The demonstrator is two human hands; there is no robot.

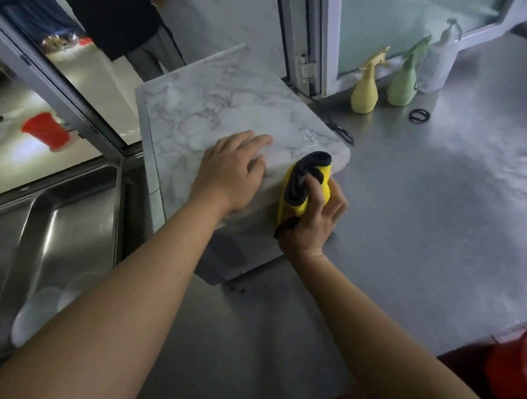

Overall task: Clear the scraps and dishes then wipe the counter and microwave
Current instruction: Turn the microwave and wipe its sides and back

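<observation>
My right hand (312, 220) is bunched around the cloth (303, 183), fingers curled through its yellow and black folds, pressing it against the front upper edge of the microwave (230, 111). My left hand (233, 169) lies flat on the marble-patterned top just beside it, fingers straight, steadying the box while I rub.

The microwave sits on the steel counter (425, 209), its cord (342, 131) trailing off the back corner. Further out along the window stand a yellow sprayer (366, 88), a green sprayer (405, 81) and a clear pump bottle (435, 65), with a black band (419, 115) lying near them. To my left is the sink (52, 248), with something white lying in it.

By my reckoning the clearing is done: no scraps or dishes sit on the counter, only a few dark specks (238, 289) below the microwave door. The counter shows a smeary sheen, so it may already have been wiped, though I can't be sure. The microwave is in hand now, with its front and sides likely still to do.

The door is mostly hidden under my arms. The white things in the sink are too blurred to name, and the red mass (520, 369) at lower right is cut off by the frame
</observation>
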